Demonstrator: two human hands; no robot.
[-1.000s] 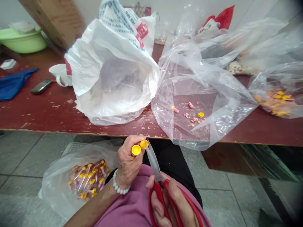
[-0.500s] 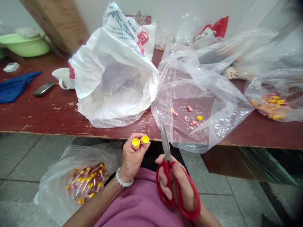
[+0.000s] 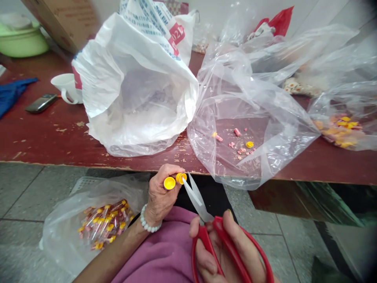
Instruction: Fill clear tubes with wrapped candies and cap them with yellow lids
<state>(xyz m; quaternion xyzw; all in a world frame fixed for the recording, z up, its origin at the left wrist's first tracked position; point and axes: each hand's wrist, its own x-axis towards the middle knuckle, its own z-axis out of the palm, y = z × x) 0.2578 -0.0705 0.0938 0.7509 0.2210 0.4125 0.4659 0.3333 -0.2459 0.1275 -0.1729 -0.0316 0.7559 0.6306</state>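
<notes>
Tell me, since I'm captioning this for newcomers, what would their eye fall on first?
The red-handled scissors in the right hand stand out at the bottom, their blade tips at the yellow caps held in the left hand, which wears a white bead bracelet. Above, on the dark red table, a big white plastic bag sits beside a clear plastic bag holding scattered pink and yellow bits.

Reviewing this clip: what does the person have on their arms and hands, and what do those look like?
The left hand and right hand are bare, with no gloves. The left forearm is bare too, with no sleeve covering it. A white beaded bracelet of round, pearl-like beads circles the left wrist. A soft pink top shows beside that arm.
</notes>
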